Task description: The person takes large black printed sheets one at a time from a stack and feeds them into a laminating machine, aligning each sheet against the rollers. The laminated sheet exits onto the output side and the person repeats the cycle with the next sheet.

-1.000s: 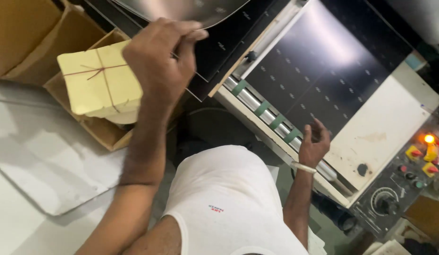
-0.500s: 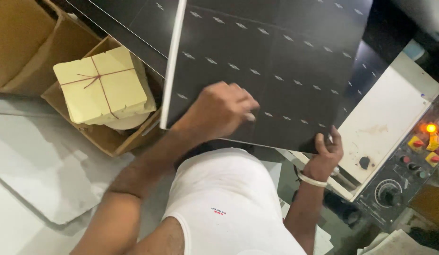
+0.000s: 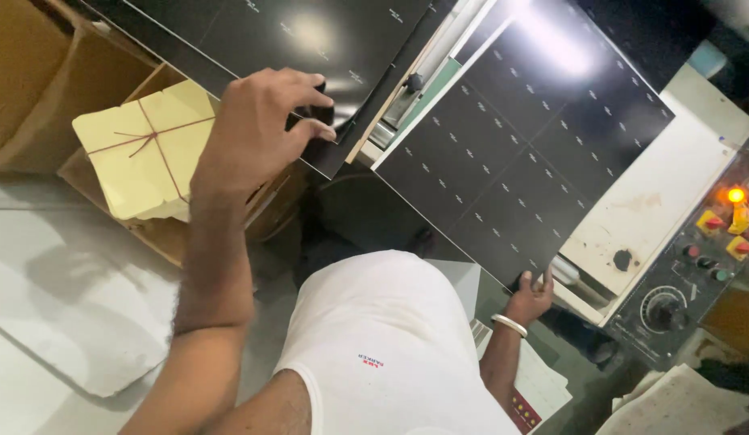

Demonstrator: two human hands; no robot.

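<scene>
A string-tied yellow paper bundle sits in a cardboard box beside a control panel.

Tied bundle in box left; sheet on machine bed centre; ctrl panel right (w/ dial).

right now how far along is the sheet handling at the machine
Done: one black sheet lies on the machine bed, right hand at its near corner. In hand: left hand grips the black stack edge. Left: the tied yellow bundle sits untouched.
</scene>
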